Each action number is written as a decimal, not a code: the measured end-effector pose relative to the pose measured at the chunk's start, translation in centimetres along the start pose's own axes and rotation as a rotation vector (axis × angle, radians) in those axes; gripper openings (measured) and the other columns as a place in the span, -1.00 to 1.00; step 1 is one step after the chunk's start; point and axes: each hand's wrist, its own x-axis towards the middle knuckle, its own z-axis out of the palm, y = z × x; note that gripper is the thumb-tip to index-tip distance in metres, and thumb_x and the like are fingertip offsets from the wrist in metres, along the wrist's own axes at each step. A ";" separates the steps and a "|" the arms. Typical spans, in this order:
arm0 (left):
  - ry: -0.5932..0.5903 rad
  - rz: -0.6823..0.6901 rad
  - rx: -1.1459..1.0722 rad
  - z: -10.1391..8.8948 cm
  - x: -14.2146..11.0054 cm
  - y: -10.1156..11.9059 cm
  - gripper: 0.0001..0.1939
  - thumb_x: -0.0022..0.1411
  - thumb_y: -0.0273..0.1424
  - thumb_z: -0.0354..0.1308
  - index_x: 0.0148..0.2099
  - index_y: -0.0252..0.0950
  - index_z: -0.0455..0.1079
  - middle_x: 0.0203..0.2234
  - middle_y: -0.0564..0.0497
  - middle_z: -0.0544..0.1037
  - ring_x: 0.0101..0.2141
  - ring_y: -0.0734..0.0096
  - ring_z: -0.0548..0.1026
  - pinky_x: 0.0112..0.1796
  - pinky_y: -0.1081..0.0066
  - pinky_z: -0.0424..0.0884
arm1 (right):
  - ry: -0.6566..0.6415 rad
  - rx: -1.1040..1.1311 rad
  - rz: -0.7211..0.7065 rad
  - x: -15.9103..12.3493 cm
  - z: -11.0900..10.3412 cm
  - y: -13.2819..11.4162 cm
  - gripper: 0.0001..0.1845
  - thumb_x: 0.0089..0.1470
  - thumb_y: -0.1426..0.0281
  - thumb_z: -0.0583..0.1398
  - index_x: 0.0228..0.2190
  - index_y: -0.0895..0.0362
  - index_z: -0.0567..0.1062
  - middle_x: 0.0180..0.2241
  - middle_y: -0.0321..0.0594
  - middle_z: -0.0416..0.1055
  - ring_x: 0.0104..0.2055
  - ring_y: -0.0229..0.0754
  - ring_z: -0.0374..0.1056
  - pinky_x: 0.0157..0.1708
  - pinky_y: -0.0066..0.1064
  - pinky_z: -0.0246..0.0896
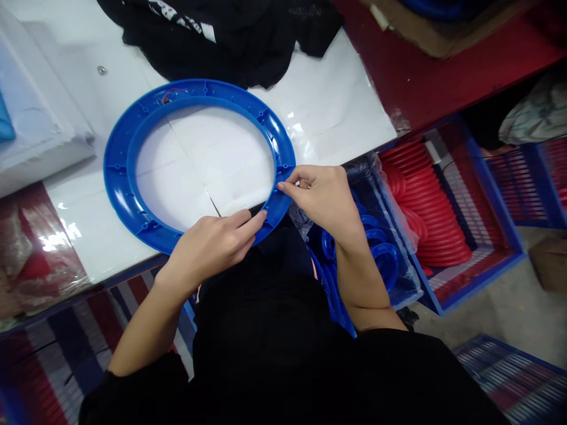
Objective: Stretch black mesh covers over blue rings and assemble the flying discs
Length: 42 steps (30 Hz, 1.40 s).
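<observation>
A blue plastic ring [116,139], its hollow ribbed side facing up, rests on the white tabletop and reaches over its front edge. Thin red wires [170,94] lie in its channel at the far left. My left hand [217,239] is closed over the near part of the ring, index fingertip touching the channel. A thin dark pointed tip [213,202] shows beside its knuckles; whether this hand holds it I cannot tell. Over the ring's right side, my right hand [321,192] is closed in a pinch, thumb tip at the inner rim. What it pinches is hidden.
Black cloth [230,35] lies behind the ring, with a small metal piece [101,69] to its left. A white foam block [44,118] stands at far left. Right of me are a bin of blue rings [385,260] and a crate of stacked red rings [438,206].
</observation>
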 end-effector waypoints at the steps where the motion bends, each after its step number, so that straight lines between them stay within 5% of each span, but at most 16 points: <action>1: 0.000 -0.001 0.002 0.0 0.0 0.0 -0.55 0.49 -0.47 0.04 0.35 -0.27 0.41 -0.20 -0.08 0.69 -0.48 0.37 0.59 -0.54 0.41 0.36 | -0.014 0.012 -0.003 0.1 -0.1 0.1 -0.54 0.27 0.06 0.34 -0.53 0.10 0.53 -0.67 -0.42 0.15 -0.52 -0.29 0.08 -0.42 -0.31 0.06; 6: -0.003 0.005 0.031 -0.1 0.1 0.2 -0.57 0.49 -0.45 0.04 0.33 -0.30 0.43 -0.21 -0.09 0.68 -0.48 0.31 0.60 -0.57 0.37 0.33 | -0.108 0.122 -0.014 0.4 -0.7 0.5 -0.54 0.21 0.03 0.38 -0.52 0.10 0.53 -0.65 -0.44 0.16 -0.53 -0.30 0.07 -0.44 -0.33 0.02; 16: -0.026 0.000 0.066 -0.3 0.2 0.4 -0.56 0.48 -0.49 0.05 0.33 -0.30 0.42 -0.18 -0.09 0.68 -0.46 0.30 0.61 -0.54 0.36 0.37 | -0.043 -0.030 -0.034 0.2 -0.1 -0.6 -0.62 0.24 0.23 0.34 -0.56 0.09 0.47 -0.61 -0.35 0.30 -0.47 -0.24 0.22 -0.38 -0.30 0.06; 22: 0.008 -0.032 0.087 -0.7 -0.1 1.6 -0.52 0.45 -0.62 0.04 0.35 -0.38 0.41 -0.22 -0.12 0.65 -0.31 0.15 0.64 -0.38 0.25 0.53 | -0.049 -0.125 -0.002 -0.3 0.4 -0.9 -0.69 0.20 0.37 0.32 -0.55 0.08 0.43 -0.62 -0.38 0.30 -0.51 -0.26 0.19 -0.38 -0.33 0.03; 25: 0.020 -0.077 0.030 -1.3 -0.2 2.3 -0.58 0.53 -0.52 0.03 0.34 -0.40 0.40 -0.11 -0.20 0.65 -0.17 0.07 0.64 -0.27 0.19 0.59 | -0.043 -0.148 0.025 -0.6 0.6 -1.1 -0.68 0.23 0.38 0.32 -0.54 0.08 0.41 -0.62 -0.39 0.27 -0.52 -0.27 0.18 -0.38 -0.33 0.02; 29: 0.076 -0.206 -0.127 -1.7 1.1 3.2 -0.67 0.61 -0.28 0.02 0.19 -0.35 0.48 0.06 -0.21 0.62 -0.08 0.09 0.64 -0.21 0.21 0.58 | -0.043 -0.146 0.030 -0.9 0.6 -1.3 -0.68 0.25 0.40 0.32 -0.51 0.08 0.40 -0.60 -0.39 0.27 -0.51 -0.26 0.18 -0.38 -0.32 0.01; 34: 0.010 -0.528 -0.220 -1.6 5.2 4.5 -0.73 0.60 -0.41 -0.04 0.08 -0.35 0.48 -0.05 -0.19 0.64 -0.12 0.10 0.64 -0.26 0.26 0.48 | -0.037 -0.176 0.027 -0.9 0.8 -1.3 -0.72 0.24 0.41 0.32 -0.50 0.07 0.43 -0.59 -0.36 0.29 -0.50 -0.23 0.21 -0.37 -0.32 0.00; 38: -0.015 -0.622 -0.197 -1.3 7.2 4.9 -0.71 0.56 -0.47 -0.06 0.03 -0.34 0.50 -0.10 -0.18 0.64 -0.22 0.10 0.64 -0.35 0.26 0.36 | -0.057 -0.186 0.014 -0.9 0.5 -1.1 -0.76 0.24 0.41 0.30 -0.48 0.07 0.45 -0.58 -0.35 0.31 -0.50 -0.23 0.19 -0.38 -0.32 -0.03; 42: 0.025 -0.644 -0.165 -0.8 6.5 4.4 -0.75 0.52 -0.42 -0.02 -0.02 -0.30 0.50 -0.13 -0.16 0.65 -0.27 0.13 0.63 -0.38 0.28 0.27 | -0.217 -0.024 -0.103 -0.6 -1.3 -0.4 -0.82 0.28 0.39 0.26 -0.41 0.09 0.50 -0.57 -0.39 0.33 -0.50 -0.28 0.16 -0.39 -0.35 0.00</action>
